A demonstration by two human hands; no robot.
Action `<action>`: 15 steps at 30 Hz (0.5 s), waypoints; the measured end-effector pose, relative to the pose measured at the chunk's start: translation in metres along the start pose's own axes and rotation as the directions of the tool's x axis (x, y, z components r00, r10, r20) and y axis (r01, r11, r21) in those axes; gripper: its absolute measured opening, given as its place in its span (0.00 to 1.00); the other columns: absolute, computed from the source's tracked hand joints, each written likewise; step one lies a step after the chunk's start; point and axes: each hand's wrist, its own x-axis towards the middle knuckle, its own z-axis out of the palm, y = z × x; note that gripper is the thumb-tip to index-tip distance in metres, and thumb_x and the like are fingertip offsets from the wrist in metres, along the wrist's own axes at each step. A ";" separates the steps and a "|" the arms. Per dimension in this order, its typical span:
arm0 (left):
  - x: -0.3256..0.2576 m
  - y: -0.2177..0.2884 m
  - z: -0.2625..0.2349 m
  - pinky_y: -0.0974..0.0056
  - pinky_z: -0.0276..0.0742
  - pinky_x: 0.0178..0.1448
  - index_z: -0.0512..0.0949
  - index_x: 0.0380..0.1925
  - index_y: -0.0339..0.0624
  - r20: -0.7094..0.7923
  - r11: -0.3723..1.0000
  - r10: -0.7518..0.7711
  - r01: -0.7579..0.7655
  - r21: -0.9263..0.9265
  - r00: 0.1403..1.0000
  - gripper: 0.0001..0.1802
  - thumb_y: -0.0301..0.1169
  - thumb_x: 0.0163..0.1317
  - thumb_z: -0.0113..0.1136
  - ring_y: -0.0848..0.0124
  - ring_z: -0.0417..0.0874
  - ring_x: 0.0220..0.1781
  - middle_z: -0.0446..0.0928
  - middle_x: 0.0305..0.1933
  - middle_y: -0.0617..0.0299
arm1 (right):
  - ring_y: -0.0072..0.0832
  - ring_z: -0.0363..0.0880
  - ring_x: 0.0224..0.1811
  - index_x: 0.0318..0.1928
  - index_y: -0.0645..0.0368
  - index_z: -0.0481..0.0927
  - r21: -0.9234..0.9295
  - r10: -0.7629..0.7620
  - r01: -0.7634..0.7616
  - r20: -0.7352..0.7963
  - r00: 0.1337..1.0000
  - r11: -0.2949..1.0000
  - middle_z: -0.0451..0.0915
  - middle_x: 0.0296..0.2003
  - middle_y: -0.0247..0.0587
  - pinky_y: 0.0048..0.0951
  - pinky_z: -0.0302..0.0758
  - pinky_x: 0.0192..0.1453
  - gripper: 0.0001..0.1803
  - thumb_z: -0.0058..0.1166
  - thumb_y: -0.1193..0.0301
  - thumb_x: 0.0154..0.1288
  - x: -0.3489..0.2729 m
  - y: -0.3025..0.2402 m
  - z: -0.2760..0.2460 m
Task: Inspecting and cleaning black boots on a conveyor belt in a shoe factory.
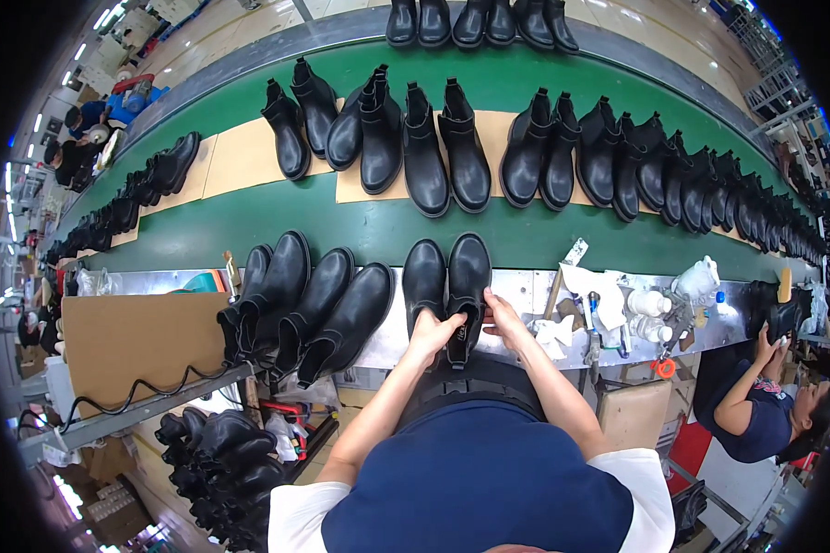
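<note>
A pair of black ankle boots stands in front of me at the bench edge, toes pointing away. My left hand [437, 334] covers the shaft of the left boot [425, 276]. Its thumb reaches across to the opening of the right boot [470, 267], and its other fingers are mostly hidden. Beside the right boot's outer side is my right hand [504, 315], its fingers apart and their tips at the leather. To the left, several more black boots [318, 295] lean together, toes away from me, next to a brown cardboard sheet [143, 343].
Beyond the metal ledge runs a green conveyor belt [360, 205] with rows of black boots on brown paper. White bottles [650, 302], rags [592, 288] and tools lie to my right. Boots hang on a rack [221, 461] at lower left. A co-worker [756, 405] handles a dark boot at far right.
</note>
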 end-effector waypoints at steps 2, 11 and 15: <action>0.007 -0.003 0.001 0.67 0.77 0.41 0.75 0.43 0.28 -0.037 0.995 0.056 -0.053 0.080 0.998 0.19 0.27 0.52 0.62 0.69 0.82 0.37 0.80 0.39 0.54 | 0.28 0.73 0.42 0.55 0.56 0.67 0.000 -0.008 0.008 -0.002 1.000 1.000 0.74 0.39 0.38 0.37 0.69 0.48 0.34 0.40 0.39 0.64 0.000 0.003 0.003; 0.022 -0.009 -0.006 0.64 0.72 0.54 0.74 0.47 0.28 -0.052 0.898 0.190 -0.153 0.412 0.980 0.23 0.29 0.51 0.63 0.63 0.80 0.47 0.79 0.45 0.50 | 0.29 0.74 0.43 0.54 0.56 0.68 0.009 -0.007 0.007 -0.014 1.000 1.000 0.74 0.39 0.39 0.36 0.69 0.50 0.33 0.38 0.40 0.65 0.005 -0.001 0.001; 0.023 -0.012 -0.013 0.63 0.72 0.55 0.73 0.49 0.27 -0.045 0.861 0.204 -0.158 0.483 0.978 0.25 0.31 0.52 0.62 0.63 0.79 0.49 0.79 0.45 0.49 | 0.30 0.74 0.43 0.52 0.57 0.70 -0.010 -0.029 0.029 0.008 1.000 1.000 0.75 0.39 0.39 0.36 0.70 0.50 0.33 0.38 0.40 0.65 0.003 -0.001 0.005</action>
